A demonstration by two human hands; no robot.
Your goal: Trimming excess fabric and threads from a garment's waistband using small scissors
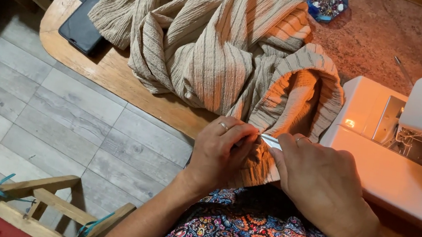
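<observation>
Crosswise, small metal tool (270, 141) pointing left, right hand (319, 181) pinching it, left hand (219, 154) pinching striped fabric (222, 47).

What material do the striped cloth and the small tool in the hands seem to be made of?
The striped cloth: likely a woven cotton or linen blend, matte, with a crinkled texture and soft folds. The small tool, held between the left hand and right hand: probably metal, since it looks shiny and silvery.

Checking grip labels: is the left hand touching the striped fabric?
Touching. The head view shows the left hand with fingers pinching the edge of the striped fabric, no gap visible.
</observation>
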